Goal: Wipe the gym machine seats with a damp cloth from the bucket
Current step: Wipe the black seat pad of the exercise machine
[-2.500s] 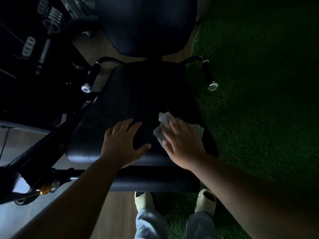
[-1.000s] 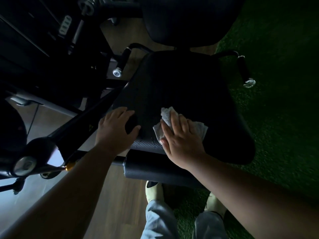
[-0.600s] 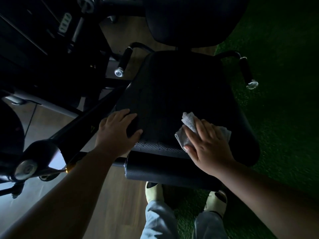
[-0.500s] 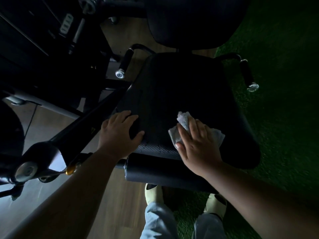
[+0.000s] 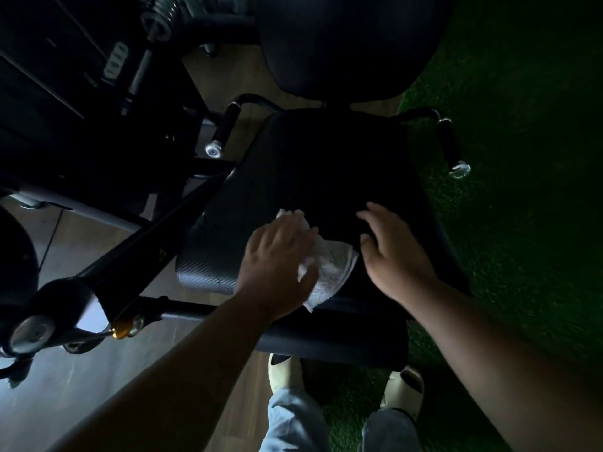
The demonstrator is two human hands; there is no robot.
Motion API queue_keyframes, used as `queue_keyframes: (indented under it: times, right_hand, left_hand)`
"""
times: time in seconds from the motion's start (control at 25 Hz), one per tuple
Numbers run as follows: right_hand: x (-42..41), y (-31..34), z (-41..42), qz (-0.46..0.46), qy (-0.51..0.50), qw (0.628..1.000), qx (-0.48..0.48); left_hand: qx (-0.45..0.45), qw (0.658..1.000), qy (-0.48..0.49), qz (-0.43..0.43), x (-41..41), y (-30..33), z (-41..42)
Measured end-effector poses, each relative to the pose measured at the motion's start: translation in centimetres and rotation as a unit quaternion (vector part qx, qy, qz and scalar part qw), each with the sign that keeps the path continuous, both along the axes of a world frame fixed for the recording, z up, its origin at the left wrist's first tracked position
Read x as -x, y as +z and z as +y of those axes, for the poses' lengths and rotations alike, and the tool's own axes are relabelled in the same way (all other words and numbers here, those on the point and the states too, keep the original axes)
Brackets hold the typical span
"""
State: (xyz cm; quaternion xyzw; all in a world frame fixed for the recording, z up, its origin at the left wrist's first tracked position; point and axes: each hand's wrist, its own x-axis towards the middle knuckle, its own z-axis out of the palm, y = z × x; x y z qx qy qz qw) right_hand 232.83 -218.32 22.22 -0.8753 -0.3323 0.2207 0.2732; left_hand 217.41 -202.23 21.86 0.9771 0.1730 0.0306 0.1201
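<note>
The black padded seat [image 5: 326,177] of a gym machine fills the middle of the view. A white cloth [image 5: 332,269] lies crumpled near the seat's front edge. My left hand [image 5: 277,265] lies on the cloth's left part with fingers bent over it and the thumb pressing it. My right hand [image 5: 394,256] rests just right of the cloth with fingers spread, touching only its right edge. The bucket is not in view.
The black backrest [image 5: 346,44] stands behind the seat. Two side handles [image 5: 223,130] [image 5: 452,148] flank it. A black roller pad [image 5: 332,340] lies below the front edge. Machine frame and weights fill the left; green turf [image 5: 522,223] covers the right. My shoes [image 5: 284,373] stand below.
The cloth has passed from my right hand to my left. My left hand came off the seat's left corner onto the cloth, and my right hand shifted right and opened.
</note>
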Motion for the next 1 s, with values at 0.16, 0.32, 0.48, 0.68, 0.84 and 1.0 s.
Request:
queue_keyframes:
  times: [0.16, 0.32, 0.48, 0.68, 0.84, 1.0]
  right_hand:
    - [-1.6, -1.3, -2.3, -0.071, 0.072, 0.979, 0.18]
    - [-1.1, -2.0, -2.4, -0.11, 0.082, 0.973, 0.186]
    - [-1.1, -2.2, -2.7, -0.123, 0.087, 0.97, 0.19]
    - [-0.5, -2.4, -2.0, -0.137, 0.111, 0.957, 0.23]
    - [0.5, -2.7, -0.5, -0.141, 0.075, 0.956, 0.248]
    - [0.4, -2.6, -0.9, -0.135, 0.062, 0.963, 0.227]
  left_hand:
    - [-0.054, 0.997, -0.017, 0.049, -2.3, -1.7, -3.8]
    - [-0.069, 0.995, -0.001, 0.067, -1.6, -3.0, -3.3]
    - [-0.056, 0.996, 0.047, 0.058, 0.6, -2.7, -0.2]
    - [-0.022, 0.984, 0.171, 0.049, 2.4, -2.4, 3.1]
    - [-0.004, 0.997, 0.074, 0.012, -1.3, -2.7, -3.4]
    - [-0.045, 0.999, 0.024, -0.017, -0.9, -3.9, -5.7]
